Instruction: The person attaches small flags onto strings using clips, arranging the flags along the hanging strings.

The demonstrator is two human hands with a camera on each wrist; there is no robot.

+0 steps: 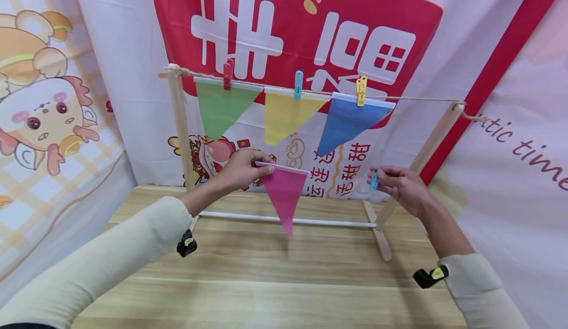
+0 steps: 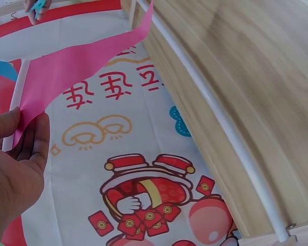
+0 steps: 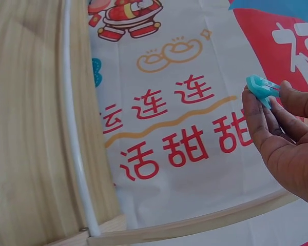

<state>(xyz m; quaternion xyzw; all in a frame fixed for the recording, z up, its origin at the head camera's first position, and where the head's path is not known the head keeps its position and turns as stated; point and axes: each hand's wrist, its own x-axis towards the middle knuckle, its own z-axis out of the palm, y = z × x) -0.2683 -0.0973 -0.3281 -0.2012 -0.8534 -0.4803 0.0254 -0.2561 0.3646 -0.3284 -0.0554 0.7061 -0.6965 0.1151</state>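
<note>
My left hand (image 1: 248, 169) pinches a pink triangular pennant (image 1: 286, 193) by the left end of its white top edge. The pennant hangs point down, in front of the stand and below the string. In the left wrist view the pink pennant (image 2: 66, 72) stretches away from thumb and fingers. Off to the right, my right hand (image 1: 401, 186) holds a light blue clothespin (image 1: 374, 180) between thumb and fingertips, near the stand's right post. The same clothespin (image 3: 262, 88) shows in the right wrist view. A green pennant (image 1: 224, 104), a yellow pennant (image 1: 290, 114) and a blue pennant (image 1: 350, 122) hang above.
A string (image 1: 412, 98) runs between two wooden posts (image 1: 179, 127). Red (image 1: 228, 74), blue (image 1: 299, 85) and yellow clothespins (image 1: 361, 91) clip the pennants to it. A white rod (image 1: 328, 223) joins the posts low down, over a wooden table (image 1: 266, 284). Printed cloth (image 1: 128, 48) hangs behind.
</note>
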